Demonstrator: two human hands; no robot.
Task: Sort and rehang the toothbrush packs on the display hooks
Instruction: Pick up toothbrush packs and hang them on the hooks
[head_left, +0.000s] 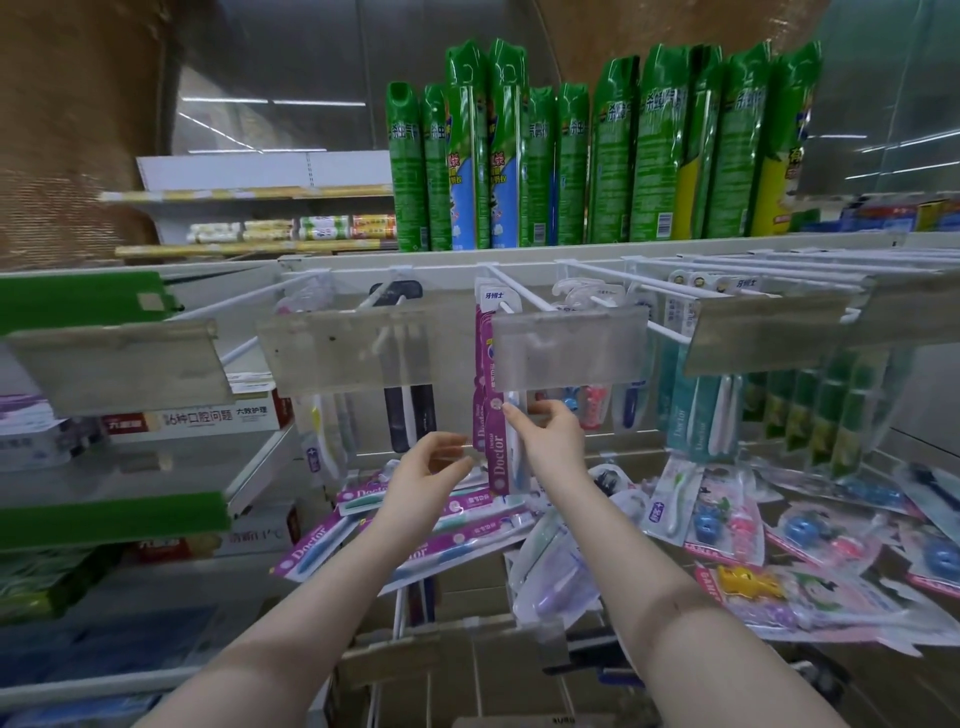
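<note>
A purple "Doctor" toothbrush pack (497, 453) hangs upright from a white display hook (514, 293) at the middle of the rack. My right hand (553, 439) pinches the pack's right edge at mid height, thumb in front and fingers behind. Just left of the pack's lower part, my left hand (431, 470) hovers with loosely curled fingers, holding nothing that I can see. Below both hands, several more purple packs (363, 530) lie flat in a loose pile on the shelf.
Clear label holders (569, 348) hang in front of the hooks. Teal packs (685, 410) and green packs hang to the right. Children's toothbrush packs (810, 535) lie scattered at lower right. Toothpaste boxes (197, 415) fill the left shelves. Green spray cans (571, 166) stand on top.
</note>
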